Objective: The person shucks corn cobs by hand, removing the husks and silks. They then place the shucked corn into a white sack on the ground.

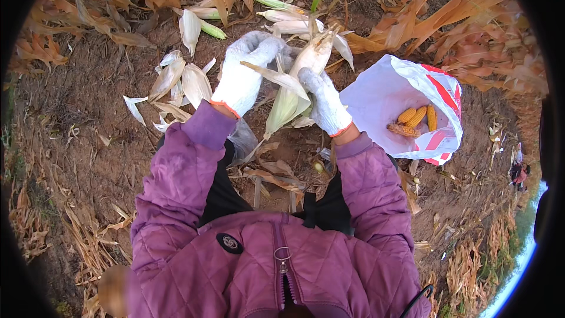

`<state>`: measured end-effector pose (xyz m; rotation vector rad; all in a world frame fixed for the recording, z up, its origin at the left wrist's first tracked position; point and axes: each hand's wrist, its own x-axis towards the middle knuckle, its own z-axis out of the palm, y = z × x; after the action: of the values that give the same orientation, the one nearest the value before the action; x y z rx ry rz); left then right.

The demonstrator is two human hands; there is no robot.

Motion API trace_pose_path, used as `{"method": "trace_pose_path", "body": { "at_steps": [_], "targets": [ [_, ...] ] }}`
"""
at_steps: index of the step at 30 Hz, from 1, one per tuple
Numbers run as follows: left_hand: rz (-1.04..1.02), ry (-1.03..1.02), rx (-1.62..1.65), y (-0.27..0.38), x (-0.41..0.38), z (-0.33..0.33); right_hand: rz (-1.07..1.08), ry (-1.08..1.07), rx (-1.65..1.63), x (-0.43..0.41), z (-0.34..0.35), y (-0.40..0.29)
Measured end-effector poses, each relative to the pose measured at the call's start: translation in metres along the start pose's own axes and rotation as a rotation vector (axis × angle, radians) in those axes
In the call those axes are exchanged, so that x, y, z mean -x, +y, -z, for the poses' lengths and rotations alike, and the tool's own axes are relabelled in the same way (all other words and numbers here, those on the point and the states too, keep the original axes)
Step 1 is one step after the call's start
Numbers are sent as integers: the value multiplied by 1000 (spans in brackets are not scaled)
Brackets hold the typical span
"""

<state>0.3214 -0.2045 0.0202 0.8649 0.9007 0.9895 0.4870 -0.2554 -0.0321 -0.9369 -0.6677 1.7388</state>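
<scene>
Both my hands wear white knit gloves with orange cuffs. Between them an ear of corn in pale husk [315,53] is tilted, its stalk end pointing down toward my lap. My right hand [322,101] grips the husk along its right side, with the fingers partly hidden behind it. My left hand [251,62] is at the upper left of the ear, fingers bent and closed on a strip of husk. One loose husk leaf [280,78] sticks out leftward across the ear. The kernels of this ear are hidden.
A white and red woven sack [375,92] stands open at the right, with several husked yellow corn cobs [416,117] inside. Unhusked ears [287,20] lie on the soil ahead. Stripped husks [194,81] lie at the left. Dry corn plants [468,13] border the far side.
</scene>
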Motion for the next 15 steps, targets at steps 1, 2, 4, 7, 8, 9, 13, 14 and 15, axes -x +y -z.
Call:
{"method": "trace_pose_path", "body": {
  "at_steps": [1,2,4,7,8,9,13,14,15],
  "targets": [
    [-63,20,31,-2,-2,3,64,106,-57,-1,-1,-1],
    [-66,52,81,3,-5,4,66,103,-134,-2,-2,-7],
    [-101,75,142,10,-9,12,150,145,-245,-11,8,-10],
    [-150,139,206,14,-20,32,301,289,-257,-22,31,-15],
    [-199,163,252,14,-25,38,291,350,-272,-21,39,-20],
    [-240,204,232,20,-26,43,274,408,-293,-20,39,-26],
    [-340,239,180,25,-29,64,305,346,-394,-11,33,-44],
    [-367,305,67,24,-30,64,377,355,-349,-20,51,-36],
    [-379,373,-48,27,-27,59,439,400,-243,-20,49,-31]
  ]
}}
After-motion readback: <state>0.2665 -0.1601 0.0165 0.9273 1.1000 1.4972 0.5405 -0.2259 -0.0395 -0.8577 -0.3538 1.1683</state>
